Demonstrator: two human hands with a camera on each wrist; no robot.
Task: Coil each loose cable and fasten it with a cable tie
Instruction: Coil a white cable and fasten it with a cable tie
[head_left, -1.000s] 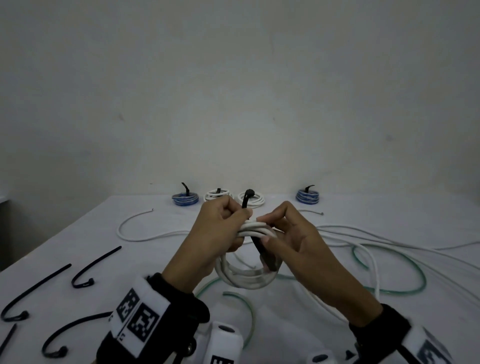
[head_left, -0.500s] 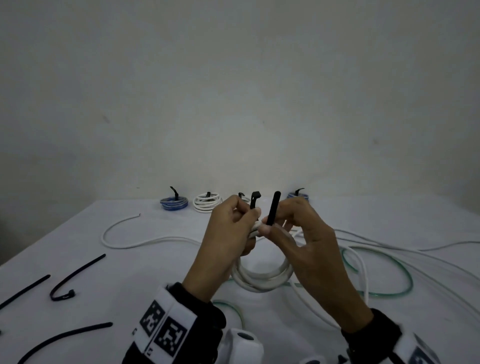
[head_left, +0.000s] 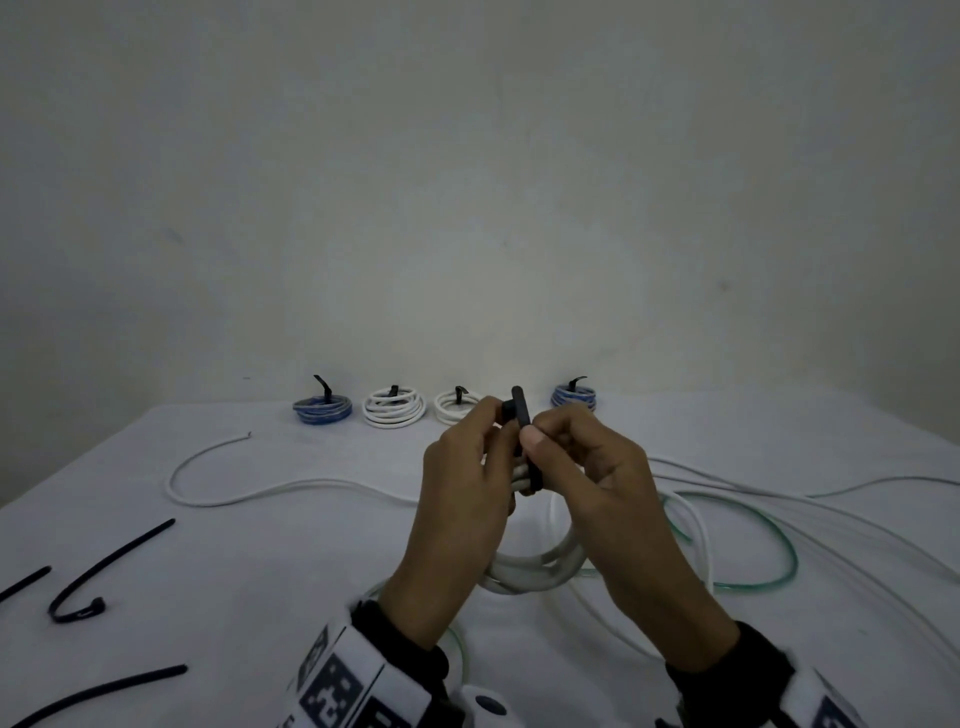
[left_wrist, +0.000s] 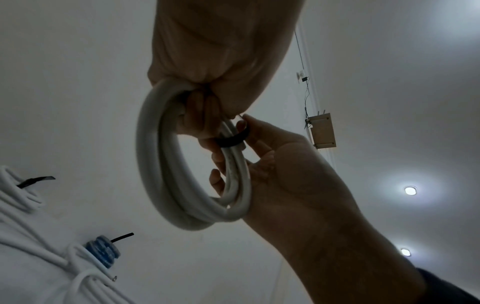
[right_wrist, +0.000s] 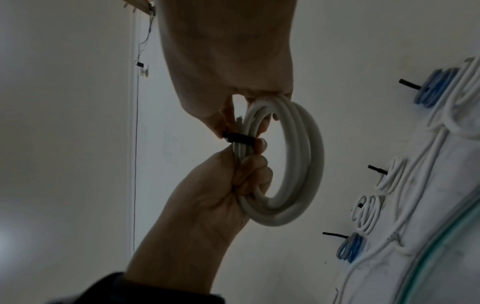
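**Tie wrapped round the white coil, not yet cinched**

Landmark: the coiled white round-sheathed cable (head_left: 540, 569), held up off the white-covered table (head_left: 311, 519) between both hands.

Left of the coil: loose black plastic cable ties (head_left: 111, 564) lie well apart from it near the table's left edge. Beyond the coil, a row of four tied bundles (head_left: 394, 408), blue and white.

At the coil's top left: my left hand (head_left: 462, 499) curls round the gathered turns, fingers through the loop, thumb pinching the head end of the black plastic cable tie (head_left: 522, 410).

At the coil's top right: my right hand (head_left: 592, 467) pinches the tie's strap tightly between thumb and forefinger; the lower fingers cradle the coil's turns. The tie already circles the bundle just beside both grips, tail standing up.

Right of the coil: loose white cable and a green cable loop (head_left: 779, 551) on the table.

Handling, my judgement: the coil is light but springy and wants to unwind; keep it clamped close beside the tie. The strap is stiff and slick, so grip near its tip.
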